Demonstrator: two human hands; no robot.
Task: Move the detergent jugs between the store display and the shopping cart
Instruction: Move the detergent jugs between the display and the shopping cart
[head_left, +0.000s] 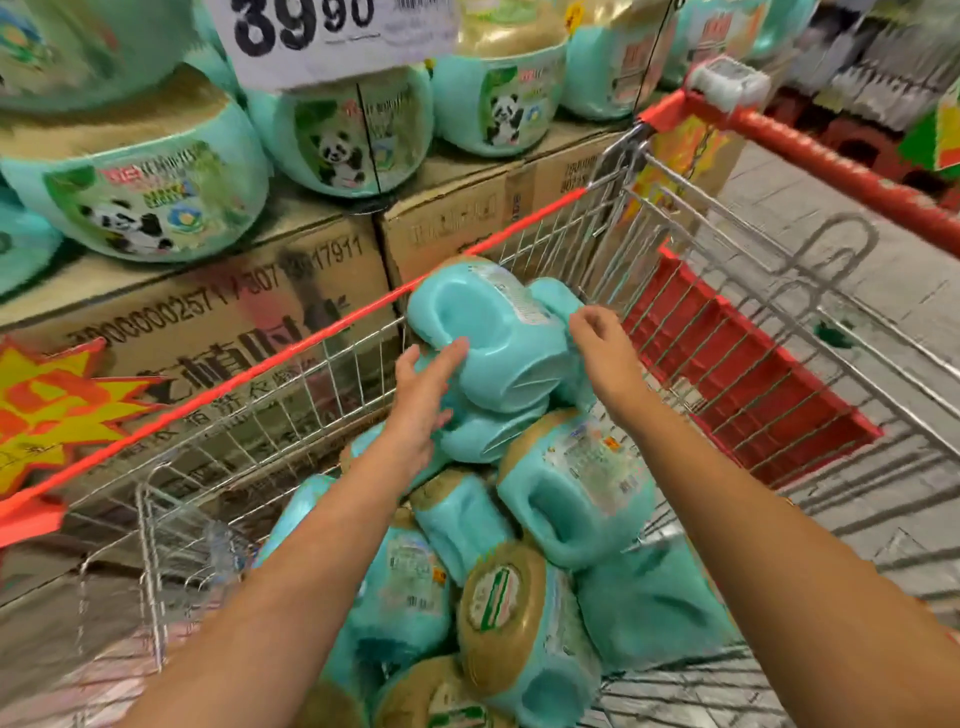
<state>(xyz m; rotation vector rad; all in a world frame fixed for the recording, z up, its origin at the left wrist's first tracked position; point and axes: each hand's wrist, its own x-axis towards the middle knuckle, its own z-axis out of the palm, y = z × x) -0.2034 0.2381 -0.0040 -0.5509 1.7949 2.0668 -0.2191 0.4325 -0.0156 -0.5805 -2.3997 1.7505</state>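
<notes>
Teal detergent jugs (571, 493) heap the shopping cart (322, 332), more on the display (208, 312) at eleven o'clock; left hand (426, 395) flat against the top jug (498, 343), right hand (597, 338) curled, hold unclear.

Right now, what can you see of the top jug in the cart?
The top jug is teal plastic, with a moulded handle recess and a white printed label along its upper side. It lies tilted on its side atop the pile of jugs in the cart. The left hand touches its lower left with straight fingers. The right hand curls at its right edge; grip unclear.
</notes>
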